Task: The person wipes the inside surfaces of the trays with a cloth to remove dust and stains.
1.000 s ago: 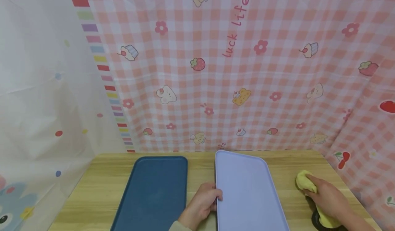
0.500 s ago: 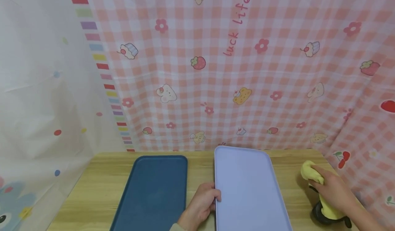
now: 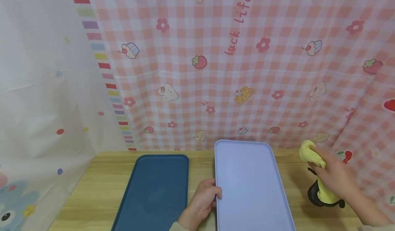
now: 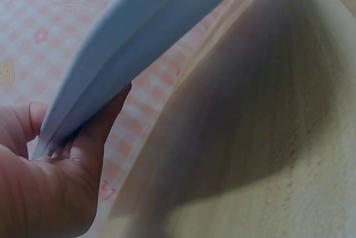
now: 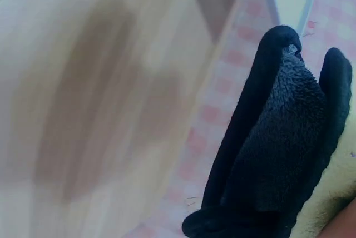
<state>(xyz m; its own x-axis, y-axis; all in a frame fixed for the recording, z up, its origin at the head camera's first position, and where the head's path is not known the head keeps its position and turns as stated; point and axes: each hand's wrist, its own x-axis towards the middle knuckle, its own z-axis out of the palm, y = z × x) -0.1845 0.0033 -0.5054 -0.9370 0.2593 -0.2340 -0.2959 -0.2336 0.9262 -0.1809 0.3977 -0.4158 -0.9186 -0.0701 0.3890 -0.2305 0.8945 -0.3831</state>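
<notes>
My left hand grips the left rim of a lavender tray, thumb on top. In the left wrist view, fingers support the underside of the tray, which is held up off the table with a shadow below. My right hand holds a soft yellow plush thing with black parts hanging under it, above the table's right side. The right wrist view shows its dark fuzzy underside with thick black edging; its exact kind cannot be told.
A dark blue tray lies on the wooden table to the left of my left hand. Behind the table hangs a pink checked cloth, with a pale dotted cloth at the left.
My right hand has raised the yellow plush thing up from the table's right side. In my left hand, the lavender tray's far end has risen slightly. The blue tray stays put.
</notes>
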